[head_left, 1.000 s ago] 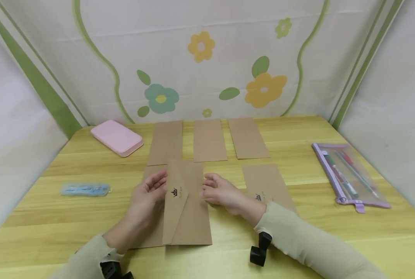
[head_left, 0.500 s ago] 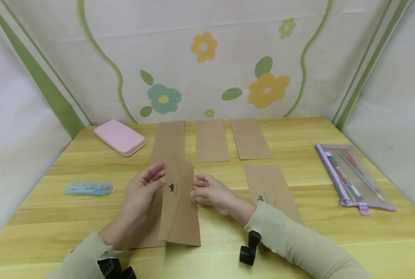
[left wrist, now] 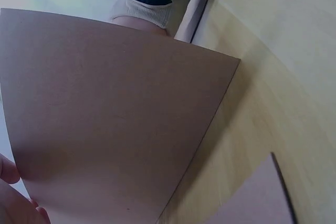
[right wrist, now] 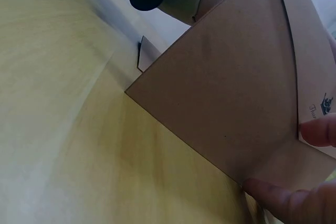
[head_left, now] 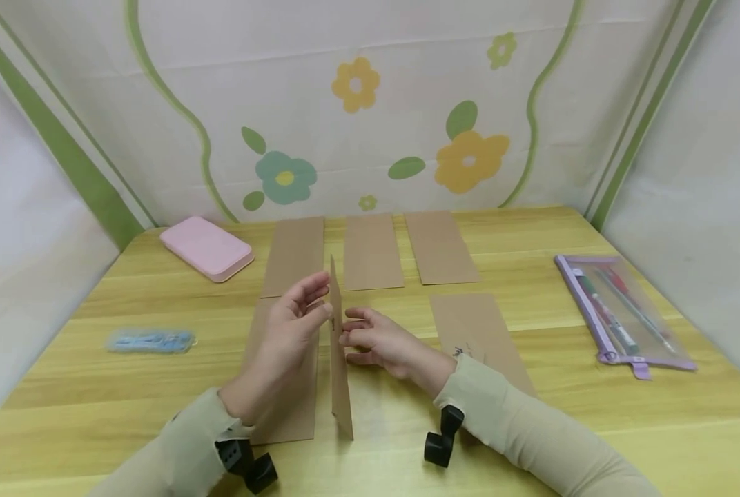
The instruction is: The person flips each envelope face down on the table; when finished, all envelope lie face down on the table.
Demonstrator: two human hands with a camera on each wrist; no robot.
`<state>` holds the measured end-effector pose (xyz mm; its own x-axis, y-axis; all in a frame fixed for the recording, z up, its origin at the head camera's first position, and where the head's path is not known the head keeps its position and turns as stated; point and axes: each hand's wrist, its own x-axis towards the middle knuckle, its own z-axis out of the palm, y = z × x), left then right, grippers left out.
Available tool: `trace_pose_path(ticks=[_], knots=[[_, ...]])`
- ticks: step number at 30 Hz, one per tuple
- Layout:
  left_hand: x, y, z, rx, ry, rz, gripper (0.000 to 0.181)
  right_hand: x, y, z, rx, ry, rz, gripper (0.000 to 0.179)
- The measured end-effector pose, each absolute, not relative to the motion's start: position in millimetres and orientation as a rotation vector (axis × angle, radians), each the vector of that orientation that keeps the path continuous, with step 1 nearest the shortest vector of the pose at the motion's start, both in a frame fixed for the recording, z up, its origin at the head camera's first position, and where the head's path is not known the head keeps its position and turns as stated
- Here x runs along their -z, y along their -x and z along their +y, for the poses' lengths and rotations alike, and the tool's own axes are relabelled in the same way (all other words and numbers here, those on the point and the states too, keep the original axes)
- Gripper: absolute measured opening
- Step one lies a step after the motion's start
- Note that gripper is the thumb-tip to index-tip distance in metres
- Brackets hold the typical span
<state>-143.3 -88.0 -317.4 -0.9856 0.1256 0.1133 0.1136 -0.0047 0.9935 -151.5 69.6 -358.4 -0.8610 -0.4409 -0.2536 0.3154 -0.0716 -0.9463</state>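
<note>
Both hands hold a brown kraft envelope (head_left: 339, 359) on edge over the table, so the head view shows it as a thin strip. My left hand (head_left: 289, 321) grips its far part from the left, thumb and fingers at the paper. From the other side my right hand (head_left: 382, 342) holds it, fingertips against its face. In the right wrist view the envelope (right wrist: 226, 87) shows its flap and a printed black crown, and a thumb (right wrist: 320, 130) lies by the flap. The left wrist view shows the plain face of the envelope (left wrist: 115, 114).
Three envelopes (head_left: 373, 252) lie in a row at the back. Another envelope (head_left: 283, 414) lies under my left hand, and a crown-printed envelope (head_left: 475, 321) under my right forearm. A pink case (head_left: 207, 247), a small blue packet (head_left: 151, 341) and a purple-edged zip pouch of pens (head_left: 625, 314) flank them.
The envelope has turned from facing me, crown showing, to edge-on. My left hand has moved right and farther from me; my right hand has shifted slightly left.
</note>
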Motion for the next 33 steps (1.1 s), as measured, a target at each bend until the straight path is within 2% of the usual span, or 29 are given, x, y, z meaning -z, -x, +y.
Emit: trace_pose_path(ticks=[8, 16, 24, 33], knots=[[319.8, 142.9, -81.5, -2.315, -0.266, 2.186, 0.047, 338.7, 144.6, 75.9, 2.021, 0.144, 1.863, 0.064], [320.0, 142.7, -79.5, -2.352, -0.292, 2.17, 0.046, 310.4, 114.7, 70.1, 1.886, 0.306, 2.28, 0.065], [321.9, 143.0, -81.0, -2.351, -0.264, 2.171, 0.046, 315.2, 100.3, 59.0, 1.779, 0.494, 2.376, 0.065], [321.7, 142.7, -84.6, -2.336, -0.211, 2.13, 0.049, 318.1, 103.6, 58.1, 1.776, 0.503, 2.362, 0.054]])
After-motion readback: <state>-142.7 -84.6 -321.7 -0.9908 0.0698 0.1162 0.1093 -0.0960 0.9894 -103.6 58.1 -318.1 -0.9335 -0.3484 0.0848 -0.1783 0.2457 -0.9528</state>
